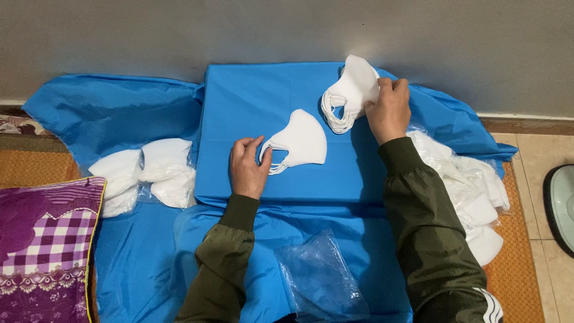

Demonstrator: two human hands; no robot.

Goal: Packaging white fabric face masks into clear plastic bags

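Left hand (pixel 248 170) has its fingers pinched on the ear loops of a small stack of white masks (pixel 301 140) lying flat on the blue-covered surface (pixel 251 101) — probably to keep the loops lined up; right hand (pixel 388 110) grips a second bundle of masks (pixel 353 90) near the far edge, tilted up off the cloth so the loops hang free together. Loose masks sit in heaps on both sides — left pile (pixel 146 173), right pile (pixel 469 191) — within easy reach; an empty clear plastic bag (pixel 320 275) lies nearest the body; a purple cushion (pixel 45 251) sits far left.
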